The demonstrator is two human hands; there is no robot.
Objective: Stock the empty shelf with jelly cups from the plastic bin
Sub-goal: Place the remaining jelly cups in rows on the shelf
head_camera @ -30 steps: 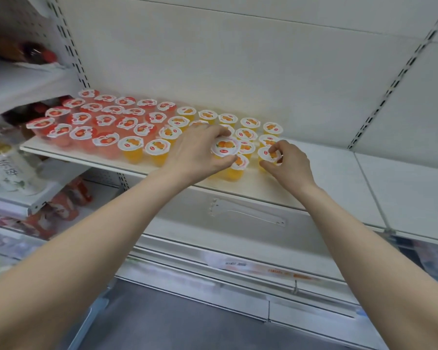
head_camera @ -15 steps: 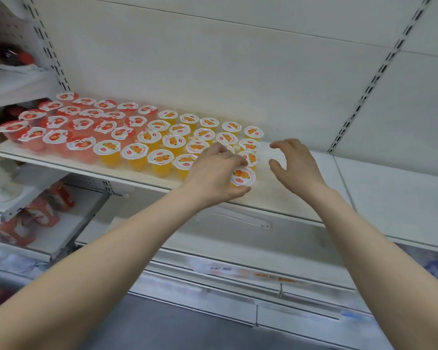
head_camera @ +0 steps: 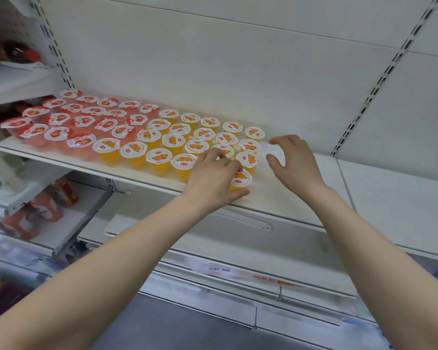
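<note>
White store shelf (head_camera: 276,198) against a plain white back panel (head_camera: 213,59), with a slotted upright (head_camera: 364,97) on the right. Jelly cups stand in tight rows over the left and middle of the shelf: red jelly cups (head_camera: 61,122) at the left end and orange jelly cups (head_camera: 172,141) to their right, all upright with printed foil lids up. Left hand (head_camera: 210,180) is at the front edge, at the right end of the rows, fingers curled over one orange cup (head_camera: 241,179) and thumb along its front; this cup stands on the shelf, just beside the front-row neighbours. Right hand (head_camera: 293,162) is just right of the last cups, fingers spread and loosely bent, holding nothing; cannot tell if it touches the shelf. Shelf surface to the right of the hands is bare white. Lower left, a lower shelf (head_camera: 91,218) carries red packets (head_camera: 36,210), blurred. Upper left, a dark bottle (head_camera: 18,50) with a red cap, blurred. Below the stocked shelf, a price-tag strip (head_camera: 238,271) runs along the front.
</note>
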